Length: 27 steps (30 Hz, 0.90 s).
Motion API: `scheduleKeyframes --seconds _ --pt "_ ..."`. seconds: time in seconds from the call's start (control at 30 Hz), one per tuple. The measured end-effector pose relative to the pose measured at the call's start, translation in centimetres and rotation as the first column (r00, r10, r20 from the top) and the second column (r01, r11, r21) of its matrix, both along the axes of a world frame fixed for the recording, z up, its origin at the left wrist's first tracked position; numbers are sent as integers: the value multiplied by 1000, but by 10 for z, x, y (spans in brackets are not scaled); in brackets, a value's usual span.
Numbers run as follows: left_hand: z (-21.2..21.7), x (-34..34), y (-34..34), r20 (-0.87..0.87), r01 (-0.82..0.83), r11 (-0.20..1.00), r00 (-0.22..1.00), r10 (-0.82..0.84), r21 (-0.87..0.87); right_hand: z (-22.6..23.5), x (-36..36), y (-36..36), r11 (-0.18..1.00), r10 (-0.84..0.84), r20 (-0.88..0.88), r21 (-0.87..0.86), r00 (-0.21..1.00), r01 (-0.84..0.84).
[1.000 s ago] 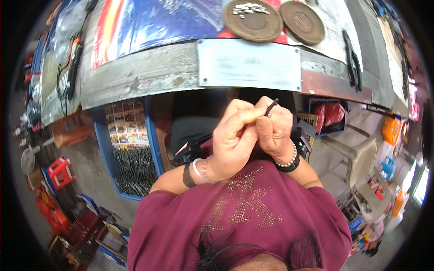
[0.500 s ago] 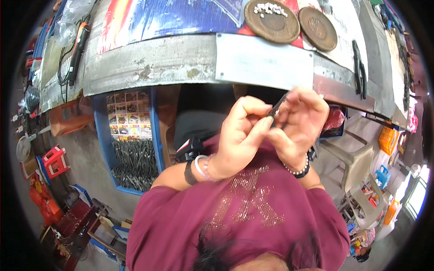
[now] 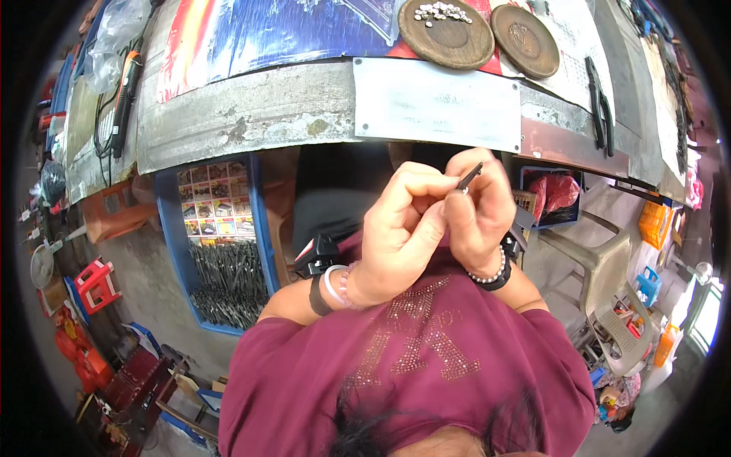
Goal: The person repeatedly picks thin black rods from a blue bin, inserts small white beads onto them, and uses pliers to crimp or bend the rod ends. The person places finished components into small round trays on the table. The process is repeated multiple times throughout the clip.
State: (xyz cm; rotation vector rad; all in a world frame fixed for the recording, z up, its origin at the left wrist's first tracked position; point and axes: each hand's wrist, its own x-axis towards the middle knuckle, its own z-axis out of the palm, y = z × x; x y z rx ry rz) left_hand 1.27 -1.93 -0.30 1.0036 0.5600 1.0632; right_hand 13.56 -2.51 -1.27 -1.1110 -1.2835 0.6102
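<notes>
In front of my chest, over the table's near edge, my two hands meet. My left hand (image 3: pixel 400 236) is closed, with thumb and forefinger pinching a thin, short black strip (image 3: pixel 470 175) whose free end slants up to the right. Against it sits my right hand (image 3: pixel 487 217), its thumb and curled fingers brought together beside the strip. A tiny pale glint shows near the right thumb tip; what these fingers hold is too small to make out. The right fingertips are slightly blurred.
On the table lie a wooden dish (image 3: pixel 449 49) with small shiny pieces, another wooden dish (image 3: pixel 542 57), black pliers (image 3: pixel 596 99) and a white sheet (image 3: pixel 434 114). Below left stands a blue tray (image 3: pixel 268 251) of many black strips. A plastic chair (image 3: pixel 605 251) is at right.
The right hand has drawn in leftward, its fingers going from spread to curled beside the strip. The strip's free end shows more plainly now.
</notes>
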Motion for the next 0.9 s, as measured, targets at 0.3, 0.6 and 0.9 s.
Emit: scheduleKeyframes --seconds 0.3,0.6,0.9 --pt "2 -1 -2 -39 -66 995 997 69 75 -3 9 -2 980 198 68 14 978 -199" --pt "2 1 -3 -37 -106 974 993 116 202 15 21 12 982 -16 -78 185 997 30" --pt "5 -1 -3 -35 -58 997 998 60 56 20 10 11 999 27 -69 38 997 -25"
